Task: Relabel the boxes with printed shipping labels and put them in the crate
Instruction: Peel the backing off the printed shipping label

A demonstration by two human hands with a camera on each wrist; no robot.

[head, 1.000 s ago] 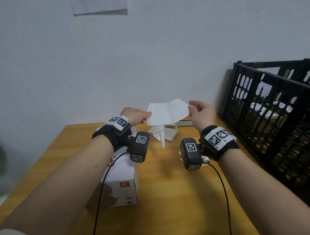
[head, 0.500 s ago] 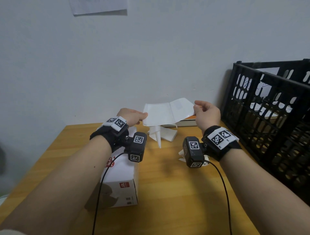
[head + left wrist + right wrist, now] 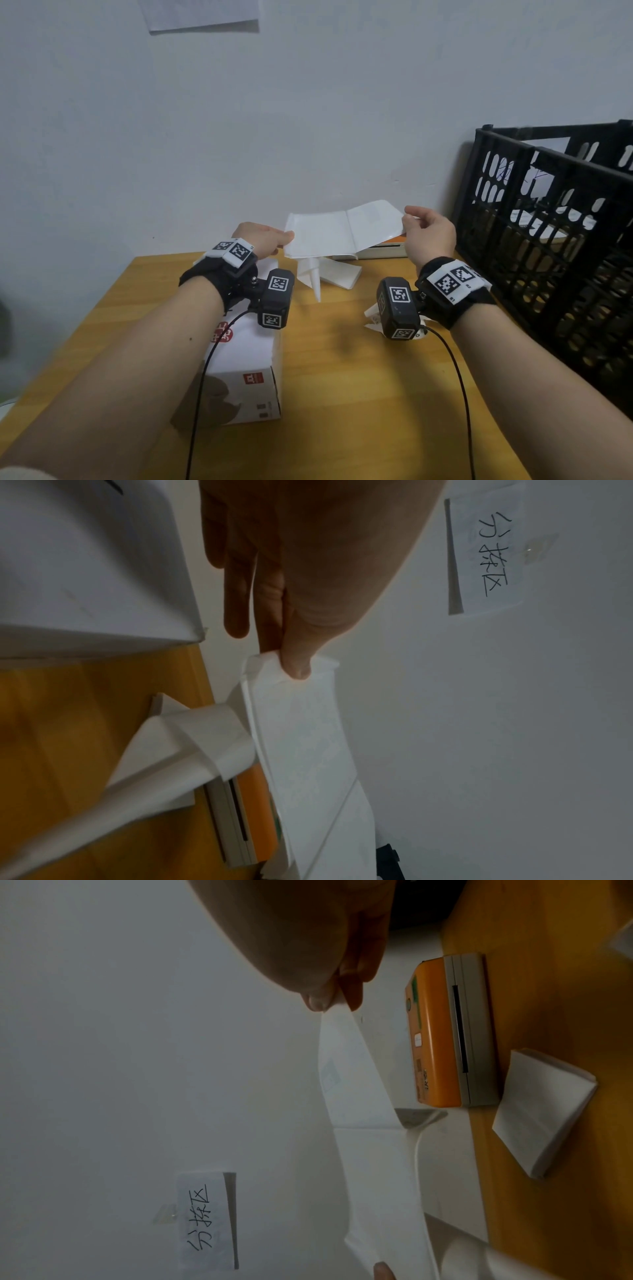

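A white strip of label paper (image 3: 342, 233) is stretched in the air above the back of the table. My left hand (image 3: 270, 240) pinches its left end (image 3: 291, 669) between thumb and fingers. My right hand (image 3: 424, 229) pinches the right end (image 3: 337, 1007) the same way. More of the strip trails down to a folded stack of labels (image 3: 337, 274) on the table. A white box (image 3: 246, 363) with red printing lies under my left forearm. The black crate (image 3: 555, 240) stands at the right with white boxes inside.
An orange and grey label printer (image 3: 448, 1031) sits against the wall behind the strip. Scraps of white paper (image 3: 371, 315) lie under my right wrist. A handwritten paper sign (image 3: 205, 1221) is taped to the wall. The wooden table (image 3: 359, 394) runs toward me.
Both hands have moved apart and the right hand rose slightly, so the folded strip has opened out flatter between them.
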